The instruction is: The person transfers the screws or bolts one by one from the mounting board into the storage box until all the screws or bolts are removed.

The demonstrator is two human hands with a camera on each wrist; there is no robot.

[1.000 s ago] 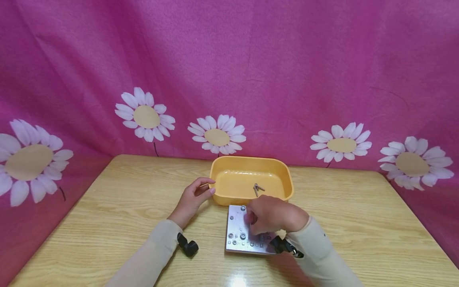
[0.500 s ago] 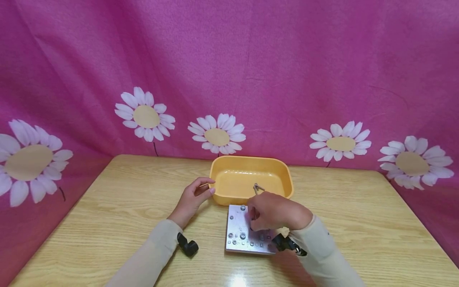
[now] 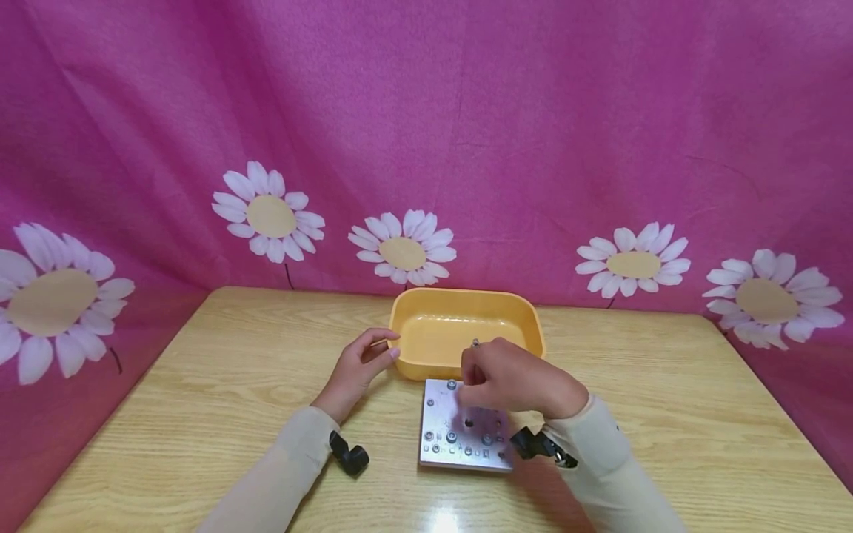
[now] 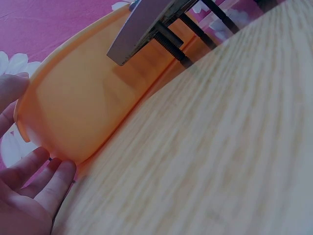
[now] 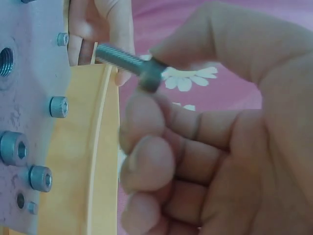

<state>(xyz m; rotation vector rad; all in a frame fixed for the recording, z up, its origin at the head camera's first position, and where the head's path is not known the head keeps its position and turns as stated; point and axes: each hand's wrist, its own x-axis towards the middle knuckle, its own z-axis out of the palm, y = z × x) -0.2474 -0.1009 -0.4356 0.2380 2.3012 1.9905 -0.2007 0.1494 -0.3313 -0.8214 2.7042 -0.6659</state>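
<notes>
My right hand [image 3: 523, 381] is raised over a metal plate [image 3: 440, 420], near the front wall of a yellow plastic bin [image 3: 423, 369]. Between thumb and fingertips it pinches a socket-head screw [image 5: 124, 63] by its head; the threaded shank points toward the plate side in the right wrist view. Several socket-head screws [image 5: 58, 106] sit in the plate, and a threaded hole [image 5: 6, 62] shows bare. At the bin's left end my left hand [image 3: 353, 370] touches the wall with relaxed fingers [image 4: 51, 188]. Loose screws [image 3: 475, 343] in the bin are mostly hidden by my right hand.
The plate stands raised off the wooden table [image 3: 266, 392] on long threaded legs [image 4: 171, 48]. A pink curtain [image 3: 520, 133] with daisies hangs behind the table's back edge. Black camera mounts [image 3: 348, 454] are strapped to both wrists.
My right hand has risen from the plate and moved toward the bin with the screw, uncovering a hole in the plate. My left hand and the bin have stayed in place.
</notes>
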